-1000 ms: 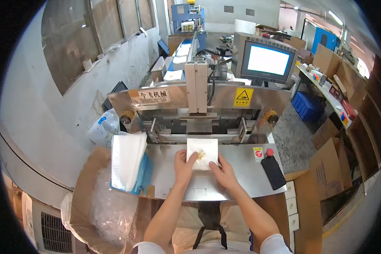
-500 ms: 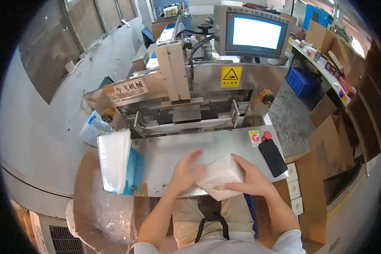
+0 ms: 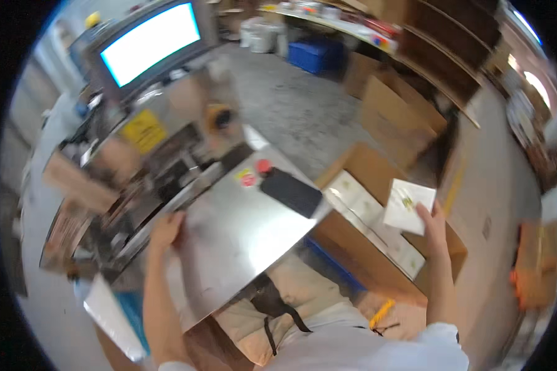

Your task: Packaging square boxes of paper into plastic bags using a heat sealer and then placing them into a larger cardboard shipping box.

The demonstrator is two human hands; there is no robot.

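Note:
My right hand (image 3: 435, 224) grips a small white box (image 3: 408, 207) with a gold-green mark on its face. It holds the box above an open cardboard carton (image 3: 371, 263) to the right of the worktable. White boxes (image 3: 354, 196) of the same look line that carton. Over on the left, my left hand (image 3: 167, 230) is at the metal worktable (image 3: 244, 232), by the machine's front edge. Its fingers are smeared by motion, and I see nothing held in it.
A black phone-like slab (image 3: 291, 191) and a red button (image 3: 263, 166) sit at the table's right end. The machine's screen (image 3: 151, 43) glows white. White plastic sheets (image 3: 110, 318) lie left of the table. Beyond the carton stand cardboard pieces (image 3: 396, 117) and a blue crate (image 3: 315, 54).
The view has swung right. My right hand has carried the white box from over the table to above the carton. My left hand has come away from beside the box, toward the machine.

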